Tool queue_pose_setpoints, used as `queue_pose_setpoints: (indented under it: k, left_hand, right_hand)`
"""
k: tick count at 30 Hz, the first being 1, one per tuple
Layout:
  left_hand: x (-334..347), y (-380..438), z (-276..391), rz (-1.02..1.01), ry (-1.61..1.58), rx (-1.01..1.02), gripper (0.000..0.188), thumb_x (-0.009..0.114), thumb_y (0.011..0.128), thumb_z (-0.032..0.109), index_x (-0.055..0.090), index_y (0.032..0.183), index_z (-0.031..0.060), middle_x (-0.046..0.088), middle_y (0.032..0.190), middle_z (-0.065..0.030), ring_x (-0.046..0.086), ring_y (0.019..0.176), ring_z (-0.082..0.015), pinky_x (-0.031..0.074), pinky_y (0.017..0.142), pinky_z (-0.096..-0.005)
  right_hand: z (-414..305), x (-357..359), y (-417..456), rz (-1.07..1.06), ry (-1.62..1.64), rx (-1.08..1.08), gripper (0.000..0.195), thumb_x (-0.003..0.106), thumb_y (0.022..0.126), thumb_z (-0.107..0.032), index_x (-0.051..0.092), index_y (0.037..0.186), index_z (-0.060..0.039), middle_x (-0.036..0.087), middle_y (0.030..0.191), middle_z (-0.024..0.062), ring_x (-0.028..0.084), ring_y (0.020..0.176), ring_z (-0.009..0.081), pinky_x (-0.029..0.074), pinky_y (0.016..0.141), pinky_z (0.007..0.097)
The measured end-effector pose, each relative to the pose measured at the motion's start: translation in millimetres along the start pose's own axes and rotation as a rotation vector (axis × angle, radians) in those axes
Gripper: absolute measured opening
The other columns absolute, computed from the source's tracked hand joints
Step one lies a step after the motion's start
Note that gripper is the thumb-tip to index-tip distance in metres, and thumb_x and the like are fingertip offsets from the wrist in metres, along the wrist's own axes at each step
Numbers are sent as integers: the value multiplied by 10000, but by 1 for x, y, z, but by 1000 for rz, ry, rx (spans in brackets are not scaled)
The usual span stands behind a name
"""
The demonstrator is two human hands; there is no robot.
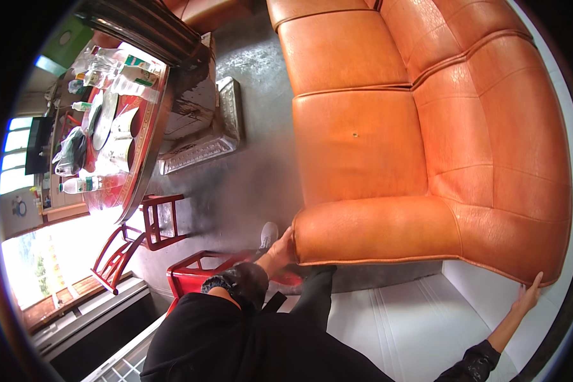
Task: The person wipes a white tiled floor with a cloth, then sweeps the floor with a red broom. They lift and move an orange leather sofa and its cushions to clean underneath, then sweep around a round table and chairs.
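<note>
An orange leather sofa [353,157] stretches from the middle of the picture to the upper right. My left hand [279,250] grips the front end of its padded armrest [377,231]. At the rear corner of the sofa's backrest [520,167], my right hand [527,292] holds the lower edge, thumb along the outside; most of its other fingers are hidden. The near seat cushion [360,172] has a small torn spot. Dark sleeves cover part of both forearms. My body stands close to the armrest's outer side.
A table [145,167] on the left holds several plastic bottles [83,185] and bags. A red chair [119,260] and a red stool [191,274] stand nearby. A column base [231,114] rises from the grey floor [262,176]. Behind the sofa runs a white wall [549,95].
</note>
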State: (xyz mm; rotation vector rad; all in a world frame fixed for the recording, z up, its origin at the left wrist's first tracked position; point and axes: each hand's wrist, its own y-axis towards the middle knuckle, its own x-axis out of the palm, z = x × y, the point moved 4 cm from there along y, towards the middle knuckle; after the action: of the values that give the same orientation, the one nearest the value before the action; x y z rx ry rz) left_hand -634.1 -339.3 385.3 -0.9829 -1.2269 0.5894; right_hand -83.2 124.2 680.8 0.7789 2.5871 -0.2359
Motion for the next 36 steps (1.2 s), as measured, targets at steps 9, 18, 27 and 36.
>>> queue_pose_setpoints:
  k: [9, 18, 27, 36]
  left_hand:
    - [-5, 4, -27, 127, -308, -147, 795, 435, 718, 787, 492, 1277, 225, 454, 1347, -70, 379, 1236, -315, 275, 974, -577]
    - [9, -25, -9, 307, -472, -108, 831, 538, 686, 743, 507, 1254, 137, 458, 1348, -67, 366, 1266, -304, 240, 1023, -546]
    - [-68, -45, 35, 153, -324, 106, 809, 529, 678, 760, 518, 1238, 176, 472, 1324, -71, 358, 1243, -311, 209, 994, -574]
    - [-95, -59, 101, 532, 607, 149, 730, 541, 791, 627, 478, 1304, 111, 491, 1291, -83, 428, 1188, -268, 370, 912, -507]
  right_hand:
    - [-71, -1, 74, 48, -1018, -663, 589, 404, 902, -548, 496, 1287, -111, 525, 1278, 126, 503, 1154, 317, 377, 967, 352]
    - [-73, 2, 37, 150, -1096, -741, 583, 380, 913, -533, 567, 1207, -66, 557, 1191, 187, 498, 1122, 353, 377, 959, 375]
    - [-57, -56, -119, 190, -1102, -801, 405, 437, 946, -359, 633, 1098, -38, 620, 1043, 156, 578, 971, 316, 449, 849, 367]
    - [-92, -72, -118, 15, -1109, -757, 437, 411, 953, -347, 553, 1191, -10, 564, 1188, 167, 538, 1087, 306, 418, 910, 349]
